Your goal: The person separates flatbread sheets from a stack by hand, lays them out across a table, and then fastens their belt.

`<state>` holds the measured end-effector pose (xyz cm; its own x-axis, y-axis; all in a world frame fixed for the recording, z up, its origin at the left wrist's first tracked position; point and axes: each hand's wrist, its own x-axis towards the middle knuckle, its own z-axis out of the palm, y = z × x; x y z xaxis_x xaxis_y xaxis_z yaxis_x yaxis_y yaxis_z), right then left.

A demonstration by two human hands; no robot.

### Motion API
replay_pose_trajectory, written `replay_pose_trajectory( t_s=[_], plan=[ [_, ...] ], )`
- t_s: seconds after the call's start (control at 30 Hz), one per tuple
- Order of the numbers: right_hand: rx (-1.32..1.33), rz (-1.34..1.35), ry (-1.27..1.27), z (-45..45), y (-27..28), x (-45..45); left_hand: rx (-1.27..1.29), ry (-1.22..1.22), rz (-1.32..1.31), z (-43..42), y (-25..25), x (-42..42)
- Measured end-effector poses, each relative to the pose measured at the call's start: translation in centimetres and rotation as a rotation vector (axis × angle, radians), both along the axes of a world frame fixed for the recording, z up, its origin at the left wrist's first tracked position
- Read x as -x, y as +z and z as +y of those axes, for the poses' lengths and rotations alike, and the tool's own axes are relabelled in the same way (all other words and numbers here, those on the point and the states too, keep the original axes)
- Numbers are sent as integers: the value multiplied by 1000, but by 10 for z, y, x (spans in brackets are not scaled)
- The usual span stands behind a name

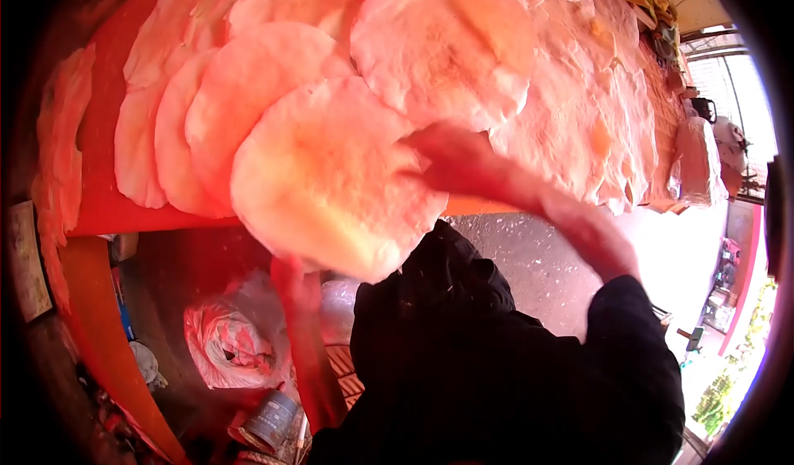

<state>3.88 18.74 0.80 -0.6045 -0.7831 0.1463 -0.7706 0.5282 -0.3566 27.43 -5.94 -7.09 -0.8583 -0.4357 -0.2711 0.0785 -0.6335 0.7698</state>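
Observation:
A round flatbread [331, 176] hangs partly over the front edge of the red table. My left forearm [310, 341] rises from below to its underside, where the bread hides my left hand and its fingers. Over the bread's right part is my right hand [455, 159], blurred, with its fingers apart and nothing visible between them. Another round flatbread [447, 52] lies just beyond my right hand. More flat rounds [248, 85] overlap at the left.
Thin sheets of bread [579, 109] cover the table's right side. Below the red table [124, 221] are a plastic bag [231, 341] and a metal can [271, 419]. A wrapped bundle [699, 163] is at the far right.

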Motion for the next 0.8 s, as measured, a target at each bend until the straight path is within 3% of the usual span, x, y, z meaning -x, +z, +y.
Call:
replay_pose_trajectory(
  t_s=[0.03,0.07,0.1,0.13,0.2,0.23,0.27,0.3,0.33,0.5,0.63,0.8],
  plan=[
    [330,-102,-25,-29,-34,-34,24,-28,-2,6,7,11],
    [132,-527,-27,-51,2,-52,50,-57,-3,8,11,18],
    [362,-485,99,-60,-44,-66,64,-89,-39,2,-6,18],
    [264,-539,101,-75,-8,-63,97,-56,-102,13,14,33],
    [170,-682,-44,-84,-25,-62,108,-19,-113,22,25,43],
    [352,-685,46,-76,-36,-56,139,22,-132,20,19,43],
    [310,-784,45,-72,-37,-51,172,59,-162,18,14,38],
    [254,-1210,-119,-70,-22,-50,241,38,-200,19,25,38],
    [262,-1367,-156,-69,-28,-48,213,59,-166,23,37,41],
    [268,-1337,-146,-89,-35,-67,114,85,-392,10,31,41],
    [257,-1477,-85,-95,-41,-71,293,42,-345,6,25,37],
    [308,-996,-223,-99,-60,-82,218,94,-385,5,19,29]
  ],
)
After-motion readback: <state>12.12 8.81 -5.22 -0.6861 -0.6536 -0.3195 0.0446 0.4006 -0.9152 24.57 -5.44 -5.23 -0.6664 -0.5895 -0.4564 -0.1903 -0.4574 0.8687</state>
